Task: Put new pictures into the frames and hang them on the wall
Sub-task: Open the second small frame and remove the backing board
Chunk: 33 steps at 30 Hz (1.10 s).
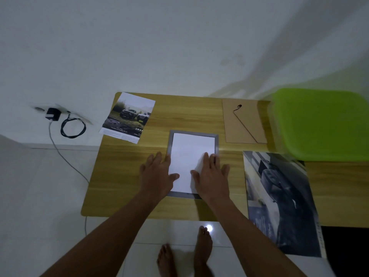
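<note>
Frame: the grey frame (193, 134) lay face down near the middle of the wooden desk (123, 176), a white sheet (190, 154) sitting inside its rim.
Left hand: the left hand (157, 176) lay flat, fingers (159, 159) spread wide, gripping nothing, thumb on the sheet and palm over the frame's left edge.
Right hand: the right hand (211, 177) pressed flat on the sheet's right side, fingers likewise splayed and empty.
Backing: the brown backing board (244, 120) lay apart, toward the desk's far right, beside a green lid (321, 122).
Spare prints: one truck print (128, 116) overhung the far left corner; a larger print (279, 200) overhung the near edge.
Risk, sheet: uneven palm pressure could skew or crease the sheet (the view was blurred, so its seating was unclear).
Risk, prints: a brush of an arm could probably sweep the overhanging larger print to the floor.
</note>
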Tool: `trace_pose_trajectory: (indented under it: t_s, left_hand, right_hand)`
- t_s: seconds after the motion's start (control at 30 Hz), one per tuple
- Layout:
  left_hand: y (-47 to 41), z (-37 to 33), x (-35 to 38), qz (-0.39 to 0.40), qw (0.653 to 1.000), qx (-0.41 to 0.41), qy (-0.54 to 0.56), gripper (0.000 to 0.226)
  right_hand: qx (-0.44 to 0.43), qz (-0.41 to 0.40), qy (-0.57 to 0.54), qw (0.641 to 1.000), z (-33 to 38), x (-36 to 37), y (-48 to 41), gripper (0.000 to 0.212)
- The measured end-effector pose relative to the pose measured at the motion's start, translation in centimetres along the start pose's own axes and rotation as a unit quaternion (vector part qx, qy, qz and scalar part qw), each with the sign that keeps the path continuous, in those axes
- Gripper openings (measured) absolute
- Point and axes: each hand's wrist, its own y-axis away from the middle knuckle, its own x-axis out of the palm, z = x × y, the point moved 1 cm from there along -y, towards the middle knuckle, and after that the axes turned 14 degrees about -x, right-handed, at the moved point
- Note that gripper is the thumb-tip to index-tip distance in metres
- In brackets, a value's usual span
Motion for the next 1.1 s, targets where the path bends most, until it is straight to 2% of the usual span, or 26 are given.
trace_pose_trajectory:
  t_s: [0.17, 0.33, 0.43, 0.5, 0.6, 0.7, 0.8, 0.87, 1.0, 1.07, 1.1]
  left_hand:
    - [0.3, -0.2, 0.1, 0.014, 1.000, 0.002, -0.027, 0.079]
    - [0.3, -0.3, 0.2, 0.017, 1.000, -0.010, 0.006, 0.078]
    - [0.1, -0.2, 0.0, 0.004, 0.995, -0.027, 0.095, 0.070]
    - [-0.2, -0.3, -0.6, -0.028, 0.986, -0.015, 0.163, 0.055]
    - [0.1, -1.1, -2.4, -0.054, 0.953, 0.007, 0.298, 0.032]
    - [0.2, -1.8, -4.1, -0.034, 0.924, -0.025, 0.379, 0.034]
    - [-0.3, -1.8, -4.6, -0.022, 0.912, -0.049, 0.407, 0.042]
    - [-0.6, -1.7, -5.0, 0.004, 0.904, -0.063, 0.422, 0.050]
    - [-1.1, -1.4, -5.9, 0.035, 0.882, -0.092, 0.461, 0.053]
    - [-0.9, -1.7, -6.7, 0.048, 0.880, -0.087, 0.465, 0.054]
    - [-0.7, -1.8, -7.1, 0.050, 0.879, -0.079, 0.467, 0.054]
  right_hand:
    - [0.004, -0.031, -0.033, 0.999, 0.3, -0.1, -0.5, 0.066]
    - [-0.017, -0.068, -0.073, 0.995, 0.4, -0.6, -0.5, 0.050]
    - [0.002, -0.097, -0.166, 0.981, 0.4, -0.8, -0.3, 0.054]
    - [0.007, -0.112, -0.200, 0.973, 0.1, -0.8, -0.2, 0.058]
    - [0.007, -0.122, -0.227, 0.966, -0.2, -0.9, -0.1, 0.062]
    - [0.012, -0.124, -0.259, 0.958, -0.2, -1.2, -0.2, 0.067]
    - [0.007, -0.102, -0.191, 0.976, 0.4, -2.1, -0.2, 0.071]
    - [-0.029, -0.092, -0.135, 0.986, 1.2, -2.8, 0.2, 0.070]
    - [-0.113, -0.048, -0.131, 0.984, 3.5, -3.3, 2.0, 0.080]
    - [-0.149, -0.066, -0.094, 0.982, 4.1, -3.4, 2.8, 0.081]
    - [-0.165, -0.089, -0.077, 0.979, 4.1, -3.5, 3.0, 0.075]
